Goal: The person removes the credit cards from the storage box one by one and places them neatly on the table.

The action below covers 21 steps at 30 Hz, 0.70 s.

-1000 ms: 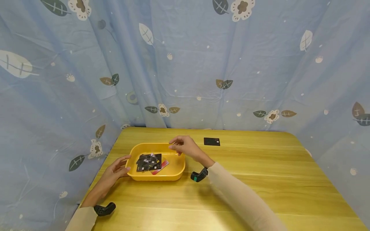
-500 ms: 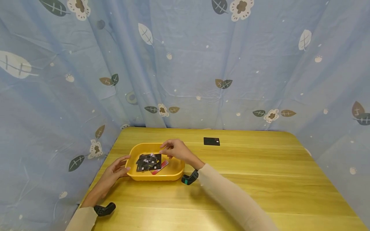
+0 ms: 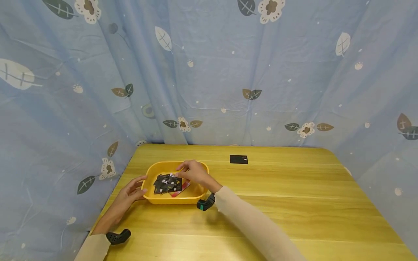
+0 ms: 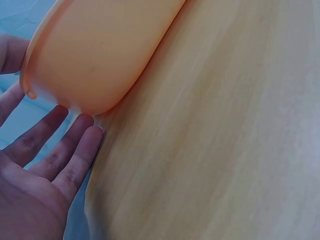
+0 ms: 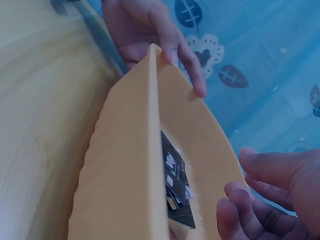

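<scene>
A yellow plastic basin (image 3: 196, 198) stands at the left of the table. Inside it lies a loose pile of cards (image 3: 165, 183), mostly black, one marked "Vip", with a red-and-white one (image 3: 181, 190) partly under them. My left hand (image 3: 128, 195) holds the basin's left end; thumb and index finger lie over the rim, while the other fingertips touch the outer wall in the left wrist view. Above the basin's right half, my right hand (image 3: 193, 172) hovers near the cards. In the right wrist view its fingers (image 5: 265, 172) are loosely bent, with nothing seen between them.
A single black card (image 3: 238, 159) lies flat near the back of the wooden table (image 3: 277, 203), right of the basin. Behind and at both sides hangs a blue curtain (image 3: 212, 72) with leaf and flower prints.
My right hand has moved left and slightly down, from the basin's far right rim to over its inside, beside the cards. My left hand stays at the rim.
</scene>
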### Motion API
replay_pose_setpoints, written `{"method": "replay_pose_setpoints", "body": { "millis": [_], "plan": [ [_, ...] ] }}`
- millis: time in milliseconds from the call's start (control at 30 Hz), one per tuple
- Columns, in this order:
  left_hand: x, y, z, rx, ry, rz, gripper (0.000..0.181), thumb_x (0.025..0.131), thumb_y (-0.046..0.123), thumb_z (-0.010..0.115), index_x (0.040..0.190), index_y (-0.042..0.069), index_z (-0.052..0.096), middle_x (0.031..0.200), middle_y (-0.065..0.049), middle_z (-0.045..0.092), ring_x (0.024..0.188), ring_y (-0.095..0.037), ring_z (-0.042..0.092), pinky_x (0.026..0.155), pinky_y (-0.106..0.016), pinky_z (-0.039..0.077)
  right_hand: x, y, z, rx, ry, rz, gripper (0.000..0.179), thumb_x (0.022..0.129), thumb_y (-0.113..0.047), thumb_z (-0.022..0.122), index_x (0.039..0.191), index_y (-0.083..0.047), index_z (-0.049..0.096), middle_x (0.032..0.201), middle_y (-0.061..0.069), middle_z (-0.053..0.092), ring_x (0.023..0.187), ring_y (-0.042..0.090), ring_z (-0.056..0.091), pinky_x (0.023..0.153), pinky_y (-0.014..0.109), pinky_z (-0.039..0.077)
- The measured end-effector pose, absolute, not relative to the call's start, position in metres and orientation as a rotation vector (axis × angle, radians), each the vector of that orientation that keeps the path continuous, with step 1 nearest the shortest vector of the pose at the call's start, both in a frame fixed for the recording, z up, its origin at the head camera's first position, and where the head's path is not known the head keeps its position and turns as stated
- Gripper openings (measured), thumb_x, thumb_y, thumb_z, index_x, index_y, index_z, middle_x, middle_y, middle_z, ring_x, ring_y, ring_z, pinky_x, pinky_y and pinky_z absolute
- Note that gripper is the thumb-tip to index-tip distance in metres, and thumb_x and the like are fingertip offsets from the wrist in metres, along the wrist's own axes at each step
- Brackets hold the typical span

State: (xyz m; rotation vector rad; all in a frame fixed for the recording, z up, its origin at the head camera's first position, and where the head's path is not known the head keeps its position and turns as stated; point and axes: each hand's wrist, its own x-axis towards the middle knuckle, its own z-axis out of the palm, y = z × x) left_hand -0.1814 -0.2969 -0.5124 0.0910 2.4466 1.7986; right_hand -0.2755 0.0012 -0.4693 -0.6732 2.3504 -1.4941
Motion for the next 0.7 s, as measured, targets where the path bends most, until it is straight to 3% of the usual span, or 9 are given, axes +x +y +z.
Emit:
{"method": "replay_pose_setpoints", "body": {
  "millis": [167, 333, 467, 700],
  "plan": [
    [-0.182, -0.297, -0.513, 0.087, 2.454, 1.796, 0.062, 0.104, 0.027, 0.064, 0.158, 0.016, 0.037, 0.157, -0.021, 0.038, 0.130, -0.033, 0.050, 0.091, -0.029, 0.057, -0.274, -0.005, -0.474, -0.623, 2.378, -1.472, 0.028, 0.094, -0.022, 0.078, 0.115, -0.005, 0.074, 0.085, 0.002, 0.069, 0.074, 0.033, 0.069, 0.062, 0.039, 0.059],
    [-0.182, -0.296, -0.513, 0.089, 2.455, 1.798, 0.062, 0.104, 0.028, 0.064, 0.158, 0.016, 0.037, 0.158, -0.021, 0.037, 0.132, -0.038, 0.048, 0.091, -0.029, 0.057, -0.269, -0.012, -0.475, -0.589, 2.318, -1.489, 0.027, 0.095, -0.021, 0.077, 0.117, -0.005, 0.073, 0.091, 0.014, 0.072, 0.071, 0.037, 0.069, 0.064, 0.046, 0.061],
    [-0.181, -0.297, -0.513, 0.098, 2.448, 1.804, 0.061, 0.105, 0.027, 0.063, 0.159, 0.016, 0.036, 0.158, -0.021, 0.036, 0.136, -0.041, 0.044, 0.091, -0.028, 0.056, -0.266, -0.021, -0.477, -0.585, 2.335, -1.469, 0.029, 0.095, -0.020, 0.077, 0.117, -0.003, 0.074, 0.089, 0.017, 0.072, 0.064, 0.030, 0.065, 0.060, 0.039, 0.059],
    [-0.181, -0.298, -0.513, 0.134, 2.447, 1.804, 0.061, 0.105, 0.027, 0.062, 0.159, 0.016, 0.036, 0.159, -0.021, 0.036, 0.136, -0.039, 0.044, 0.092, -0.030, 0.057, -0.258, -0.034, -0.483, -0.566, 2.377, -1.431, 0.024, 0.092, -0.017, 0.080, 0.110, -0.002, 0.076, 0.088, 0.000, 0.070, 0.069, 0.021, 0.067, 0.061, 0.031, 0.058]
  ]
}}
